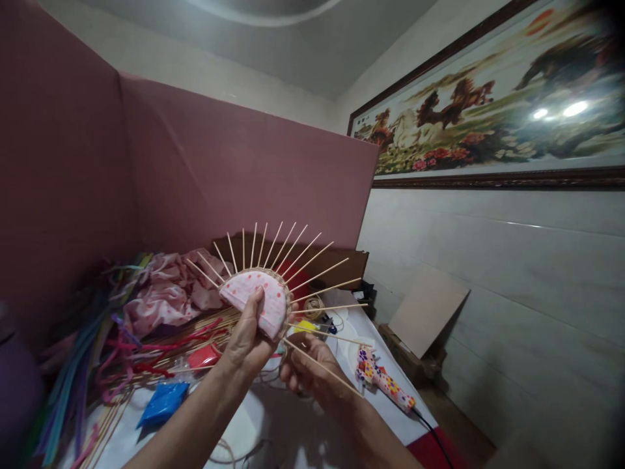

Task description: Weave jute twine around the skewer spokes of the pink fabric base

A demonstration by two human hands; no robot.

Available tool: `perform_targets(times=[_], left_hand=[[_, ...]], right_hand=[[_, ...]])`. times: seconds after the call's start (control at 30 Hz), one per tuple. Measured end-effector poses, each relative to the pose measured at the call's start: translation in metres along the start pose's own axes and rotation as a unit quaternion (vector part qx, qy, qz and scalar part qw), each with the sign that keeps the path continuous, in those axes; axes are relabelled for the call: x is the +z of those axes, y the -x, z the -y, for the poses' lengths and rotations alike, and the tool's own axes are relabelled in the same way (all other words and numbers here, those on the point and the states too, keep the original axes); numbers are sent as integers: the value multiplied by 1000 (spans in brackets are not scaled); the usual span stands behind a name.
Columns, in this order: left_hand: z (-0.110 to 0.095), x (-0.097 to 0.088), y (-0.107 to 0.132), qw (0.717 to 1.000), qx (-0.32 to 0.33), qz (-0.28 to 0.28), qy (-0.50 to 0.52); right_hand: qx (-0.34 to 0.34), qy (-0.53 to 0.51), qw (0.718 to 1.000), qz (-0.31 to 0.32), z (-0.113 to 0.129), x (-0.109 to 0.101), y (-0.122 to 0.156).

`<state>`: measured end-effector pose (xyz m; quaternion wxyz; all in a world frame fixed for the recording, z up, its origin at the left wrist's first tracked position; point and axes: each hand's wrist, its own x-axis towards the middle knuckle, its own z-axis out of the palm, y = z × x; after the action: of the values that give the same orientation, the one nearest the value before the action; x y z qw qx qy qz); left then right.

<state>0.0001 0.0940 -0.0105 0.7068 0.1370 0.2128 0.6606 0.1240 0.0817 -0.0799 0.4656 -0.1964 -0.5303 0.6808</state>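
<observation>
At the centre of the frame, our left hand (251,335) has its fingers clamped on a dotted pad (273,307) fanned with sticks (342,307), while our right hand (312,361) curls at the lowest stick (349,385), grip unclear, seemingly working the rim, which calls for steadiness.

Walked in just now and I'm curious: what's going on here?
A person's left hand grips a pink dotted half-round piece, thumb on its face. Thin sticks fan out from its curved edge. The right hand, fingers curled, is at the lowest stick; its exact hold is unclear. Crumpled pink cloth lies to the left.
</observation>
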Motion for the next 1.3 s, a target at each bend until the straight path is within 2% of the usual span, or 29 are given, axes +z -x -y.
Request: perform_targets(times=[0.13,0.43,0.57,0.77,0.9,1.07,1.2,1.3], left_hand=[[-2,-1,0,1000,-5,-2,0],[-6,-2,0,999,-3,-1,-48],[-5,-2,1,998,-13,-2,-69],[-3,-1,2,996,-23,-21,-87],[-1,1,1,995,-39,-1,-90],[1,3,1,997,-16,3,-73],[-1,1,1,994,-22,-1,-104],[-3,-1,-2,992,-3,20,-127]], right_hand=[[46,-8,999,-27,-4,-7,-2],[46,53,997,-45,-4,-13,-3],[27,63,996,-60,-8,-16,-5],[0,73,996,-41,-6,-14,-7],[-4,63,995,-79,-3,-11,-8],[-20,53,991,-120,-2,-10,-13],[-26,32,989,-142,-3,-12,-15],[-26,23,988,-149,-4,-13,-15]])
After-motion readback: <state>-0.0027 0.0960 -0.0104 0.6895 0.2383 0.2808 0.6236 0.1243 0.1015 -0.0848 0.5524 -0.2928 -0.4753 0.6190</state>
